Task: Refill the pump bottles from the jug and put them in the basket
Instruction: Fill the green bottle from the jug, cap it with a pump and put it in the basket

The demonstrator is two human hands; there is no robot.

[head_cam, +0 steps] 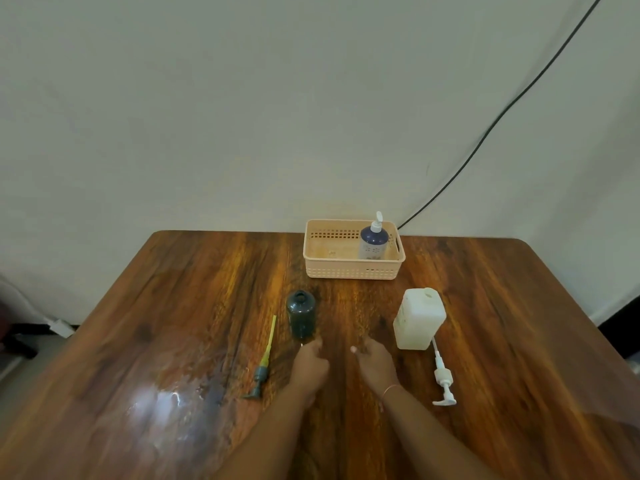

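Observation:
A dark green bottle (301, 315) stands open, without its pump, in the middle of the table. Its green pump with a yellow tube (264, 362) lies to its left. A white square jug (418, 318) stands open at the right, and a white pump (442, 377) lies in front of it. A blue pump bottle (373, 239) stands upright in the right end of the beige basket (320, 259). My left hand (309, 365) rests just in front of the green bottle with fingers loosely curled and nothing in it. My right hand (375, 362) lies beside it, also holding nothing.
The wooden table (173, 323) has a wet, shiny patch (180, 393) at the front left. A black cable (485, 133) runs down the wall behind the basket. The table's edges fall away at left and right.

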